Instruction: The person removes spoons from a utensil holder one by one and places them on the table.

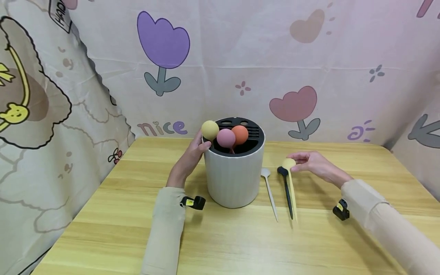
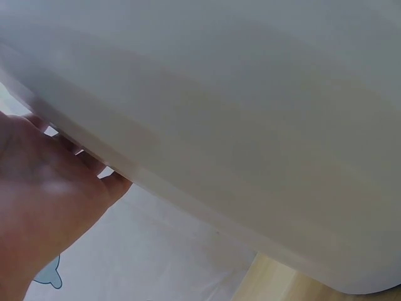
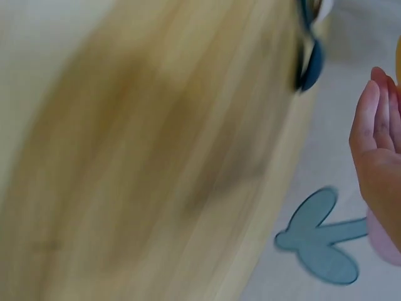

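Observation:
A white ribbed utensil holder (image 1: pixel 233 179) with a black slotted top (image 1: pixel 252 143) stands on the table. Yellow (image 1: pixel 210 130), pink (image 1: pixel 226 138) and orange (image 1: pixel 240 134) round-headed spoons poke out of it. My left hand (image 1: pixel 189 158) grips the holder's left rim, thumb on top, fingers along the far side. In my right hand (image 1: pixel 314 165), thumb and fingers pinch a pale yellow spoon (image 1: pixel 288 164) by its head, handle pointing down toward me. Beside it lies a black spoon (image 1: pixel 283 171); a light grey spoon (image 1: pixel 266 172) lies nearer the holder. In the right wrist view the yellow spoon is mostly cut off.
The wooden table (image 1: pixel 233 240) reaches back to a patterned cloth (image 1: pixel 220 49), with more cloth hanging at the left. A small black camera is strapped to each wrist, the left one (image 1: pixel 194 203) close to the holder's side.

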`<state>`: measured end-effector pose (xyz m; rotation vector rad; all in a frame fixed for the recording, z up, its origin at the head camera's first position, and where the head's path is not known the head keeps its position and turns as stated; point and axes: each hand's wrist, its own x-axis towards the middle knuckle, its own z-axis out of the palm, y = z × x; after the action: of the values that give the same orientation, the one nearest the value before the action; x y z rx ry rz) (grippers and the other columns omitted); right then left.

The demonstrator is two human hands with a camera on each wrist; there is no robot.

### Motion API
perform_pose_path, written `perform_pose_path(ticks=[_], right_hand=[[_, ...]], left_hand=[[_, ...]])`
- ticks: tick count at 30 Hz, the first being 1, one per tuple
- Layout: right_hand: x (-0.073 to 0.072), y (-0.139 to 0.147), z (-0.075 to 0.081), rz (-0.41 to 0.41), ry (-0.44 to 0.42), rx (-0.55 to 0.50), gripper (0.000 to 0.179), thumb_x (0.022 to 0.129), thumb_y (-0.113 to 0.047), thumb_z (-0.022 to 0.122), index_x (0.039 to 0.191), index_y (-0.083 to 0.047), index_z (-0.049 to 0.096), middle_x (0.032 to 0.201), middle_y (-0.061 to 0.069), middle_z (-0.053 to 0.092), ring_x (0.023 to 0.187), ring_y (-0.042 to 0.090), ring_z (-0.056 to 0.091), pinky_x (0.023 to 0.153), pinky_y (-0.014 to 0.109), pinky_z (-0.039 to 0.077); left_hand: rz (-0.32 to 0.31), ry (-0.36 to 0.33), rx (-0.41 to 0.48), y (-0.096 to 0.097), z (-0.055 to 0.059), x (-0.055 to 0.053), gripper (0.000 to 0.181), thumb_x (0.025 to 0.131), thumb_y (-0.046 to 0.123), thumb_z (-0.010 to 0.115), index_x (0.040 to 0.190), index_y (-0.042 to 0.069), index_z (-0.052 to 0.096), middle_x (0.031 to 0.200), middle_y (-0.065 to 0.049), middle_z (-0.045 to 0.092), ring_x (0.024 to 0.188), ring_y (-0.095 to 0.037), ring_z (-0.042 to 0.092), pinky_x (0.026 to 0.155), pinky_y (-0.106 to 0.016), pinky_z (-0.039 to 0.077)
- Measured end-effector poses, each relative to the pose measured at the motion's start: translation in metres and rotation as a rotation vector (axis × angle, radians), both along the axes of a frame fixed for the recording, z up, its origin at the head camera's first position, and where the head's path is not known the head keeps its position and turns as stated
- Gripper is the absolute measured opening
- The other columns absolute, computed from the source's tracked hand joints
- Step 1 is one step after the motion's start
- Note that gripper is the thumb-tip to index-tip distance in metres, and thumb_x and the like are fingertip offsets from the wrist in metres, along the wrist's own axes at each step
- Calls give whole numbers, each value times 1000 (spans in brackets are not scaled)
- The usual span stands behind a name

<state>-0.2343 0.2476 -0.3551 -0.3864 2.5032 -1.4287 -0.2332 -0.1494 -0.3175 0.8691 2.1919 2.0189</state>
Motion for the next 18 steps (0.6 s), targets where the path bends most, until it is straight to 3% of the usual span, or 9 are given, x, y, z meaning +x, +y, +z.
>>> perform_pose_path(ticks=[5, 10, 18], right_hand=[[-11, 13, -9, 27, -1, 48, 63, 80, -20, 77, 132, 6, 53, 126, 21, 58, 110, 24, 55, 87, 20, 45], [-12, 23, -15, 6, -8, 65, 65, 80, -19, 77, 133, 8, 51, 126, 21, 58, 106, 17, 56, 85, 18, 45], [-15, 25, -19, 20, -50, 75, 63, 80, -18, 77, 131, 10, 52, 126, 24, 56, 114, 29, 53, 92, 26, 45]], left_hand=[[-4, -1, -2, 1, 0, 2, 88, 80, 49, 51, 151, 8, 18, 150, -15, 24, 136, -28, 23, 112, -55, 13], [-8, -6, -7, 3, 1, 3, 93, 79, 52, 53, 152, 8, 16, 151, -16, 22, 138, -28, 21, 112, -56, 13], [5, -2, -2, 0, 2, 4, 95, 78, 54, 53, 153, 9, 14, 152, -16, 20, 138, -28, 19, 112, -56, 12]])
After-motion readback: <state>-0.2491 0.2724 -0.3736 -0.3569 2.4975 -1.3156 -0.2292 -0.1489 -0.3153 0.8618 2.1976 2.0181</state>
